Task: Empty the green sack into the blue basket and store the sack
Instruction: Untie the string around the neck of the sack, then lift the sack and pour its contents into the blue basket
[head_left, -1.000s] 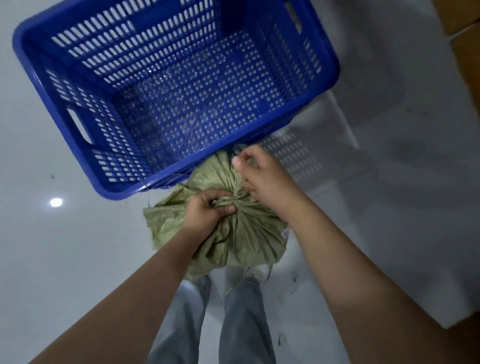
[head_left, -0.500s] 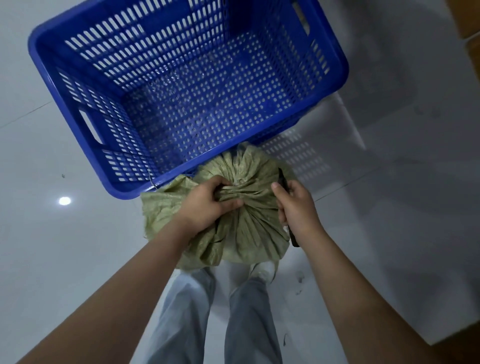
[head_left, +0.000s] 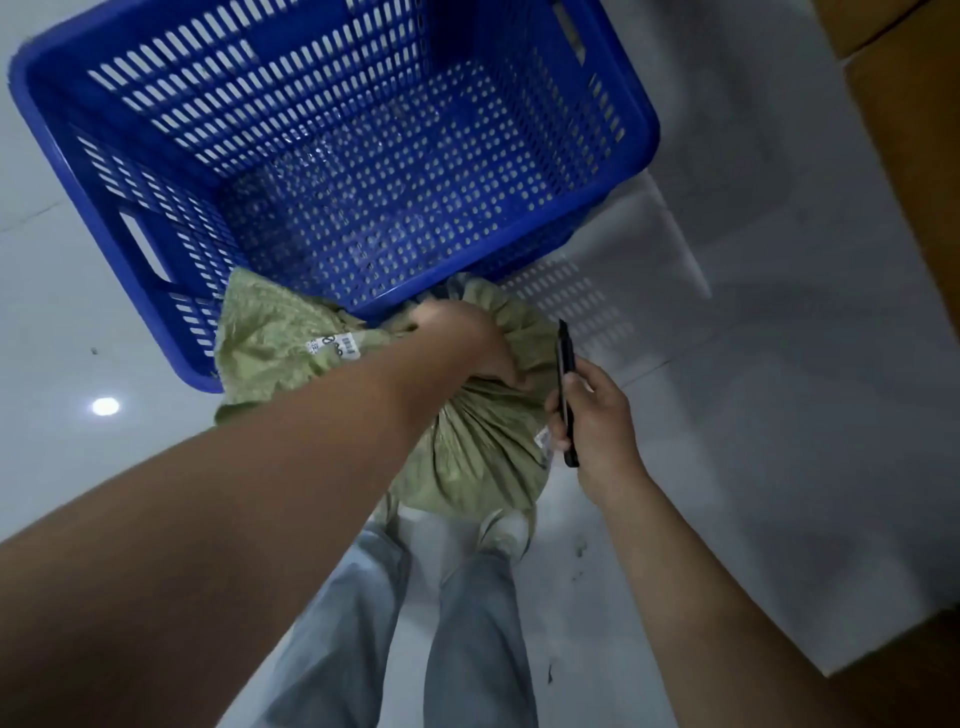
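Right now the green sack (head_left: 467, 457) stands on the floor (head_left: 779, 364), pressed against the near wall of the blue basket (head_left: 156, 291), with a loose flap lying over the basket's near-left corner. Its gathered neck points up toward the camera, and the left hand (head_left: 462, 343) is clenched around that bunched neck from above. The right hand (head_left: 597, 421) sits just beside the sack's right flank, wrapped around a slim black tool (head_left: 566, 384) whose long axis runs near to far; it looks like a cutter, though the view is too soft to be sure. So the tie is nearer the left hand, with the tool just to its right. The basket lies directly beyond, empty and open, so nothing stands in the way of tipping the sack forward. The person's legs (head_left: 467, 623) stand just behind the sack.
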